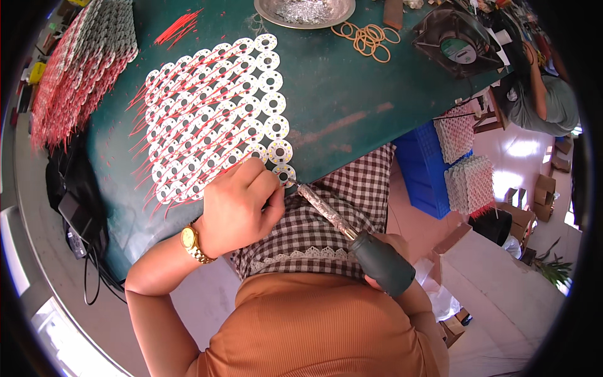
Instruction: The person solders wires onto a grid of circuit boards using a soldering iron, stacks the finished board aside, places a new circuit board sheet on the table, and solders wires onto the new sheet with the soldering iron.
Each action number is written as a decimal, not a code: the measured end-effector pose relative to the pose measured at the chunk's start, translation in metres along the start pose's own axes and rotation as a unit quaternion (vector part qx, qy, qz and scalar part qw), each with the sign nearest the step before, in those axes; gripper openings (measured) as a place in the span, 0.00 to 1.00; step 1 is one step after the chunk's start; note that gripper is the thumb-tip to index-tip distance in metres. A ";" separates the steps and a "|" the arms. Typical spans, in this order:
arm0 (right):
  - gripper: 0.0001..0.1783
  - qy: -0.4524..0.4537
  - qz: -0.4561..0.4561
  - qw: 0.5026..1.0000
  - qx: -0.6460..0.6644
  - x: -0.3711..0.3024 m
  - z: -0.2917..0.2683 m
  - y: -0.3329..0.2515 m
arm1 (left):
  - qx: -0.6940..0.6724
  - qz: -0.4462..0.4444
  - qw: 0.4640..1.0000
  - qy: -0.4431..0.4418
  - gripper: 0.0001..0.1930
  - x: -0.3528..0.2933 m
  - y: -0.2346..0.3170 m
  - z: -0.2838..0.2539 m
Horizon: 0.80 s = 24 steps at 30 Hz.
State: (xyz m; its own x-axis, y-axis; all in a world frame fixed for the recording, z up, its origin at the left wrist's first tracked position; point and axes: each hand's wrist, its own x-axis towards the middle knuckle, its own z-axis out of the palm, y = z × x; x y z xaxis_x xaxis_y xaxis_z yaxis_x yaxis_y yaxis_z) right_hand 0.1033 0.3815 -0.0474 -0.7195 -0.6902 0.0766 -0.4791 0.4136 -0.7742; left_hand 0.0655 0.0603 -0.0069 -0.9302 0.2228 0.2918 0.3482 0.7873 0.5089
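A sheet of joined round white LED boards (204,116) lies on the green tabletop, with thin red wires (169,125) slanting across most of it. My left hand (242,201) is closed over the sheet's near right corner, its fingers curled; whatever they pinch is hidden beneath them. Held by its dark handle, a soldering iron (326,210) sits in my right hand (392,242), which is partly covered by that handle. The iron's tip reaches the ring-shaped board (284,175) at the near right corner; whether it touches is too small to tell.
A tall stack of wired boards (94,63) stands at the far left. Loose red wires (178,27), a metal bowl (304,12), rubber bands (370,41) and a black fan (456,44) lie along the back. Right of the table are a blue crate (418,169) and another person (543,103).
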 end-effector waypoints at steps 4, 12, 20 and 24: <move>0.27 0.023 0.016 0.999 0.028 -0.002 0.003 0.001 | 0.002 0.002 1.000 0.001 0.07 0.003 0.001 0.000; 0.26 0.045 -0.010 0.999 -0.022 -0.002 0.000 -0.001 | -0.002 0.004 1.000 0.001 0.07 0.004 -0.001 0.000; 0.08 0.012 0.257 0.966 -0.027 0.008 0.012 -0.016 | -0.006 0.015 1.000 -0.001 0.06 0.005 -0.006 -0.005; 0.08 0.000 0.351 0.921 0.170 0.016 0.013 -0.008 | -0.019 -0.001 0.999 -0.045 0.04 0.002 -0.001 -0.036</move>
State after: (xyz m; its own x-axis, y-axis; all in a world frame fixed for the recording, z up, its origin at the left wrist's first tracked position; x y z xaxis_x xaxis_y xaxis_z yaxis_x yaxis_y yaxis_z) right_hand 0.1015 0.3594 -0.0480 -0.7919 -0.3242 -0.5175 0.2889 0.5478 -0.7852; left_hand 0.0670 0.0392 0.0223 -0.9370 0.2728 0.2183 0.3489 0.7657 0.5404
